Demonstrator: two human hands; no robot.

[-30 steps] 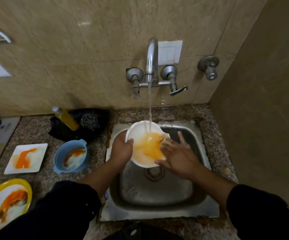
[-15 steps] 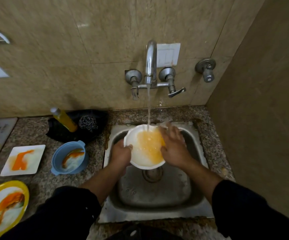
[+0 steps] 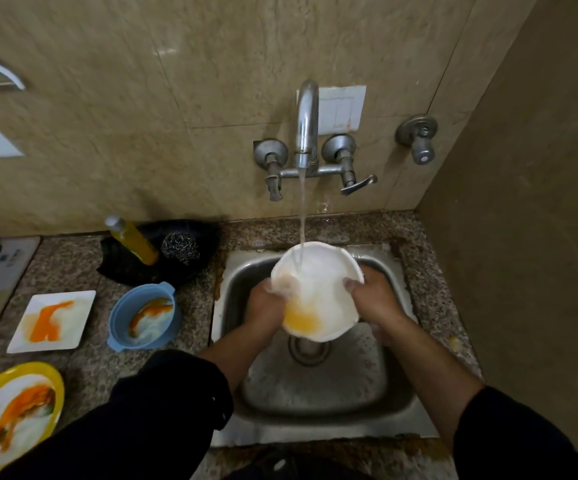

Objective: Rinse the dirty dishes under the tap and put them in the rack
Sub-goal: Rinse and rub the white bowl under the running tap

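Observation:
A white plate is tilted over the steel sink, under the stream from the tap. Orange residue pools at its lower left edge. My left hand grips the plate's left rim and my right hand grips its right rim. On the counter to the left lie three dirty dishes: a blue bowl, a white square plate and a yellow-rimmed plate, all smeared orange.
A yellow soap bottle and a steel scourer sit in a black holder behind the blue bowl. A second valve sticks out of the tiled wall. A side wall closes off the right. No rack is in view.
The plate has tilted and the orange residue has washed down to its lower left edge. My right hand moved from the plate's face to its right rim.

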